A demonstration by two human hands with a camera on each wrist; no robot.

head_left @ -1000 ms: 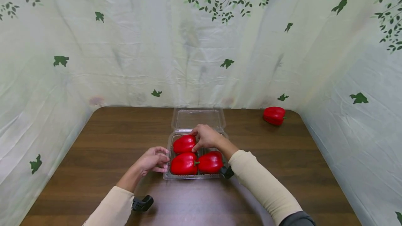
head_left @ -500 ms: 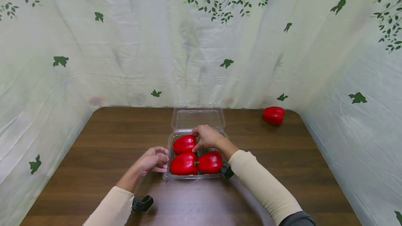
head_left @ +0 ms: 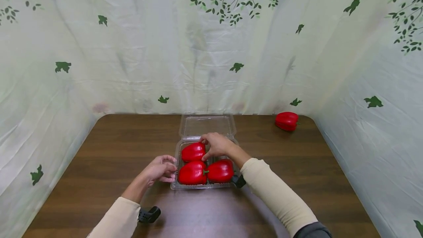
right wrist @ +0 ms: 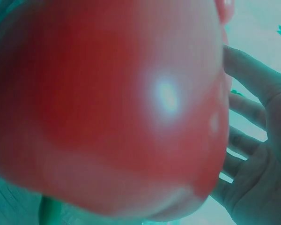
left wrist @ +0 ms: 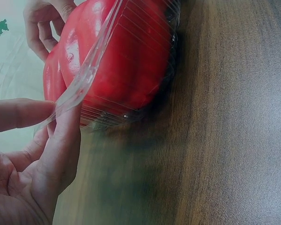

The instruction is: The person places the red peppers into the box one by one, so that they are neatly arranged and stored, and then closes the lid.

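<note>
Red bell peppers fill three spots of a clear plastic clamshell container (head_left: 174, 186): a back-left pepper (head_left: 193, 152), a front-left pepper (head_left: 192, 173) and a front-right pepper (head_left: 220, 171). My left hand (head_left: 161, 168) pinches the container's left rim between thumb and fingers; the left wrist view shows the clear rim (left wrist: 86, 75) in that pinch. At the right end of the back-left pepper, my right hand (head_left: 216, 144) grips with thumb in front and fingers behind. The front-right pepper (right wrist: 117, 108) fills most of the right wrist view and hides the grip.
The clamshell's lid (head_left: 208, 126) lies folded back behind the base. Another red bell pepper (head_left: 286, 121) lies near the back right corner of the wooden table (head_left: 132, 139). A leaf-printed white curtain (head_left: 132, 47) encloses the table's back and sides.
Both hands and the peppers keep their places on the table. The head view has shifted slightly.
</note>
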